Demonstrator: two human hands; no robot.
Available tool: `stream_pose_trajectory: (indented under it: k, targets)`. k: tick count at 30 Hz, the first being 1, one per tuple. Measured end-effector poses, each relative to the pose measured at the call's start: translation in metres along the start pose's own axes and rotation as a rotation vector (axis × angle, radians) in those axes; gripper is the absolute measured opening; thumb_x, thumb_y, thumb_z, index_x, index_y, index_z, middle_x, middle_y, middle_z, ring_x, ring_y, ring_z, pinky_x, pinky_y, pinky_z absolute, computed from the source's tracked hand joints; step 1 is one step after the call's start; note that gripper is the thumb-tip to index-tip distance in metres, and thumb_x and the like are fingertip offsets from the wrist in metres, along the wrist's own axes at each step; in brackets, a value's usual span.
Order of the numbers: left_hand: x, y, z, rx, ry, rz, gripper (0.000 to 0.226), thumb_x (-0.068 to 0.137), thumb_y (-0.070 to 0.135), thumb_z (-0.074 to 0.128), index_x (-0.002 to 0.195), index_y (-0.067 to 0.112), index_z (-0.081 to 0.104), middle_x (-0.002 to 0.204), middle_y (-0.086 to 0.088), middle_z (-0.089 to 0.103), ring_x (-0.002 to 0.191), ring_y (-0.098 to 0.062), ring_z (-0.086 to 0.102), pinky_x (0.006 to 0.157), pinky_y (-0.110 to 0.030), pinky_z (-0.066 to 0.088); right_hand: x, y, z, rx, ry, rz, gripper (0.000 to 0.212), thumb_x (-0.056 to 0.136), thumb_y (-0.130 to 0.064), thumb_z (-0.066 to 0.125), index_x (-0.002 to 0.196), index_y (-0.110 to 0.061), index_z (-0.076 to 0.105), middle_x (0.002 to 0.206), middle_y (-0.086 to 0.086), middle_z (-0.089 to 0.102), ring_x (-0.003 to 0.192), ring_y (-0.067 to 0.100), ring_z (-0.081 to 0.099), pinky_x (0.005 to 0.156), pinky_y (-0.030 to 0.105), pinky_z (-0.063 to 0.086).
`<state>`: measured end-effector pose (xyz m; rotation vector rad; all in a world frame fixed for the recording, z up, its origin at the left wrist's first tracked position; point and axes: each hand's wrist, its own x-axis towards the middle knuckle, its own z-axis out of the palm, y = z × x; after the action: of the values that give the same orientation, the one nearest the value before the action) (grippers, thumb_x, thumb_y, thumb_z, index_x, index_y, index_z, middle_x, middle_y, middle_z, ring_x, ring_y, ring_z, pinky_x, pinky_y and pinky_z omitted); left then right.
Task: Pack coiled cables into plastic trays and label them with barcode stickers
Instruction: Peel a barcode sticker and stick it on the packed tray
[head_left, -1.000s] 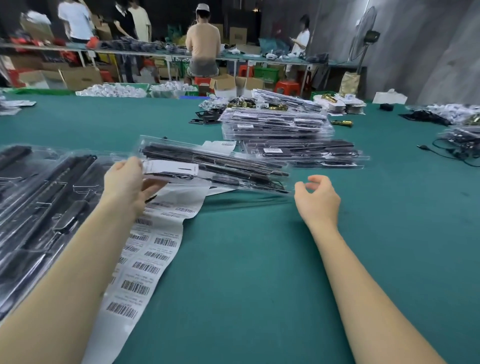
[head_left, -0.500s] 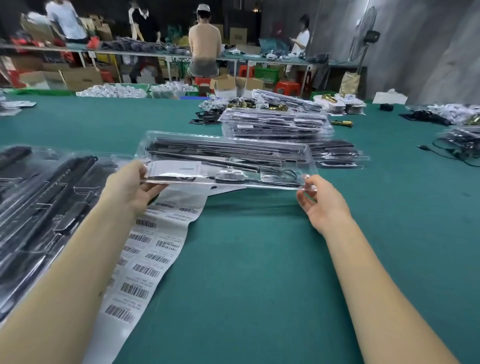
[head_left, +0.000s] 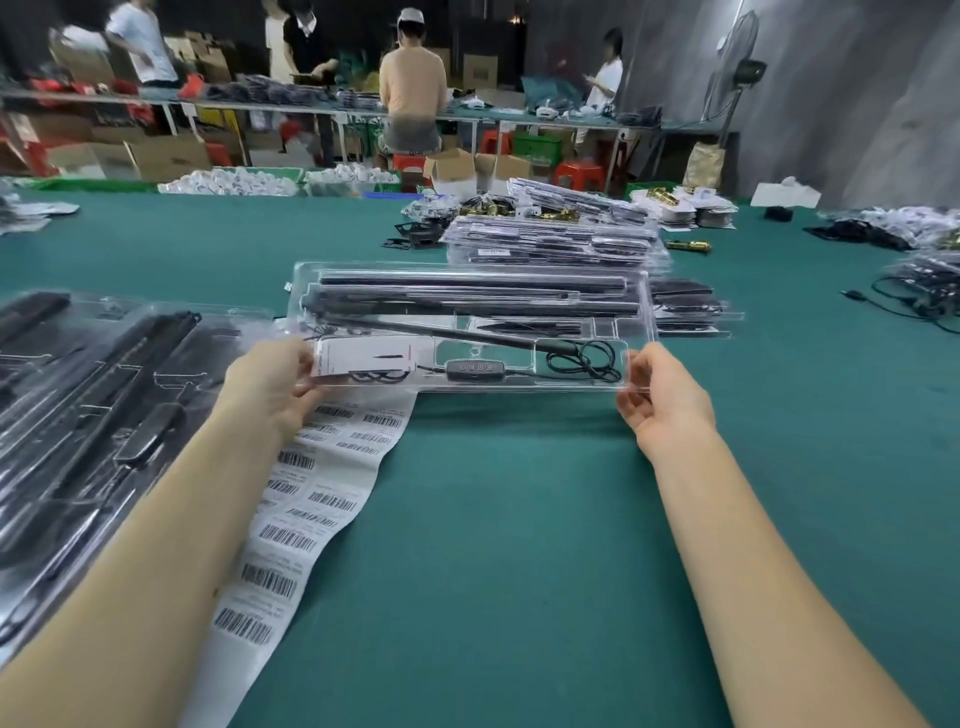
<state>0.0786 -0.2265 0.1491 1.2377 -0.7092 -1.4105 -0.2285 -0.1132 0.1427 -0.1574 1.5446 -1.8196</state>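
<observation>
A clear plastic tray (head_left: 636, 312) is held level just above the green table, its near edge toward me. Inside lie black rods, a coiled black cable (head_left: 584, 358), an inline controller and a white card (head_left: 363, 358). My left hand (head_left: 270, 384) grips the tray's near left corner, the thumb on the card end. My right hand (head_left: 665, 400) pinches the near right corner. A long white strip of barcode stickers (head_left: 291, 519) runs under my left forearm toward me.
Filled trays (head_left: 104, 395) lie overlapping at my left. A stack of packed trays (head_left: 556, 244) stands behind the held one, more (head_left: 685, 306) to its right. Loose cables (head_left: 914, 306) lie far right. People work at a bench beyond the table.
My right hand reached in and took the tray's right corner. Both hands lifted the tray, flattened it and brought it nearer to me.
</observation>
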Motion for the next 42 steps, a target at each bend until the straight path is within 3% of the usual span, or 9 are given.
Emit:
stream_pose_trajectory:
  k: [6,11,15,20,23,29,32,35,42]
  targets:
    - [0.002,-0.001,-0.001,0.009,0.01,-0.006,0.015,0.09,-0.009,0.048,0.094,0.005,0.053,0.107,-0.016,0.065,0.091,-0.024,0.07,0.055,-0.022,0.057,-0.001,0.0,-0.001,-0.05,0.071,-0.036,0.014,0.075,-0.009,0.059,0.081,-0.009,0.072,0.073,-0.004,0.065,0.055,0.01,0.05,0.051,0.018,0.052]
    - [-0.007,0.007,0.006,-0.114,-0.093,-0.033,0.013,0.092,-0.002,0.045,0.097,0.007,0.051,0.102,-0.018,0.066,0.081,-0.023,0.071,0.057,-0.023,0.058,0.004,0.001,0.002,-0.436,0.114,-0.391,0.022,0.089,-0.033,0.054,0.077,-0.015,0.055,0.074,-0.002,0.056,0.071,0.022,0.054,0.068,0.033,0.048]
    - [-0.018,0.012,0.011,-0.311,-0.158,-0.123,0.018,0.092,0.018,0.057,0.102,0.003,0.055,0.101,-0.015,0.06,0.09,-0.024,0.066,0.065,-0.031,0.061,0.004,0.005,0.0,-0.687,0.105,-0.583,0.033,0.09,-0.034,0.061,0.119,-0.018,0.061,0.106,-0.001,0.062,0.101,0.021,0.056,0.082,0.028,0.038]
    - [-0.046,-0.005,0.039,-0.192,-0.348,-0.27,0.027,0.088,0.018,0.074,0.107,0.006,0.06,0.114,-0.019,0.056,0.11,-0.03,0.062,0.071,-0.039,0.063,-0.006,0.015,0.005,-0.835,0.117,-0.717,0.018,0.081,-0.037,0.059,0.072,-0.025,0.068,0.072,-0.013,0.067,0.074,0.011,0.06,0.06,0.025,0.038]
    - [-0.063,-0.029,0.062,-0.159,-0.415,-0.374,0.027,0.086,0.011,0.075,0.104,0.003,0.056,0.114,-0.027,0.058,0.103,-0.033,0.065,0.074,-0.042,0.061,-0.007,0.023,0.003,-0.858,0.032,-0.729,0.018,0.077,-0.035,0.057,0.07,-0.023,0.069,0.064,-0.012,0.065,0.066,0.006,0.058,0.056,0.022,0.038]
    - [-0.045,-0.047,0.076,-0.108,-0.246,-0.219,0.033,0.092,0.017,0.07,0.119,0.004,0.056,0.131,-0.02,0.054,0.083,-0.021,0.069,0.076,-0.029,0.061,-0.016,0.034,0.007,-0.933,-0.217,-0.732,0.034,0.068,-0.031,0.045,0.058,-0.006,0.065,0.054,0.011,0.061,0.05,0.016,0.047,0.051,0.032,0.047]
    - [-0.041,-0.047,0.068,-0.08,-0.245,-0.239,0.02,0.093,0.026,0.068,0.099,0.012,0.056,0.111,-0.012,0.064,0.072,-0.021,0.074,0.05,-0.023,0.055,-0.017,0.031,0.003,-0.902,-0.298,-0.773,0.03,0.067,-0.025,0.045,0.052,-0.007,0.063,0.045,0.006,0.057,0.045,0.011,0.047,0.047,0.028,0.043]
    - [-0.04,-0.047,0.067,-0.043,-0.189,-0.211,0.02,0.089,0.022,0.072,0.08,0.01,0.059,0.073,-0.006,0.059,0.067,-0.019,0.063,0.048,-0.023,0.054,-0.014,0.026,-0.005,-0.782,-0.364,-0.822,0.027,0.065,-0.017,0.045,0.042,-0.008,0.056,0.036,-0.006,0.047,0.038,0.003,0.042,0.042,0.016,0.032]
    - [-0.042,-0.042,0.067,-0.162,-0.23,-0.315,0.006,0.082,0.005,0.061,0.084,0.01,0.058,0.08,-0.008,0.061,0.073,-0.02,0.062,0.059,-0.03,0.056,-0.014,0.027,-0.005,-0.564,-0.24,-1.053,0.027,0.069,-0.011,0.043,0.043,-0.002,0.042,0.041,0.006,0.036,0.041,0.008,0.03,0.043,0.028,0.019]
